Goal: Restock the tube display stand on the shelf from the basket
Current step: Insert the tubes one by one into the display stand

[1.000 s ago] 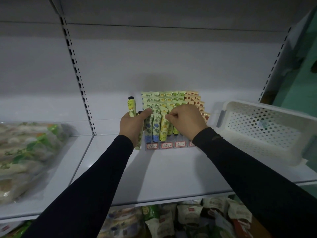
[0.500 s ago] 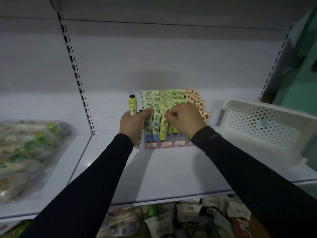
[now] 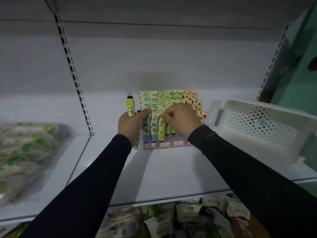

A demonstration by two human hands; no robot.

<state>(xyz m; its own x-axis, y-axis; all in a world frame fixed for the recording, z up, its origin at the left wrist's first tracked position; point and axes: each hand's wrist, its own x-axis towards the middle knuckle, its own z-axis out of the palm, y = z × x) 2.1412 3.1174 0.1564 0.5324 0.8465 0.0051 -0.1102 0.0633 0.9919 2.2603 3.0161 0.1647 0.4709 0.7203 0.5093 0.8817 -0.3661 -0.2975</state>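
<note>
On the white metal shelf [image 3: 163, 172] stands a clear plastic tiered display stand [image 3: 164, 143], packed with rows of small printed tubes [image 3: 169, 100]: pale green and blue ones at the left, yellow and green in the middle, orange ones at the right. Red-edged price labels [image 3: 164, 144] run along its front lip.

The left hand [image 3: 131, 125] sits just at the stand's left side, its grip curled round a bunch of yellow-green tubes with black caps [image 3: 130, 106] (one sticks up well above the fist, another's flat end shows below the wrist); its thumb reaches across to touch the blue-flowered tubes [image 3: 153, 128] in the front row. The right hand [image 3: 182, 118] is over the stand's middle, fingers curled in, thumb and forefinger pinching the top edge of a yellow pineapple-print tube [image 3: 161, 129] that stands in the front row.

The white perforated plastic basket [image 3: 262, 131] rests on the same shelf, to the right of the stand and apart from it, tilted so its open mouth faces the viewer; a small pale item lies inside, too dim to make out.

Both arms wear long black sleeves [image 3: 96, 182]. On the neighbouring shelf bay to the left lie clear bags of green-and-white packaged goods [image 3: 22, 155], and the shelf below holds crowded packets [image 3: 171, 220].
</note>
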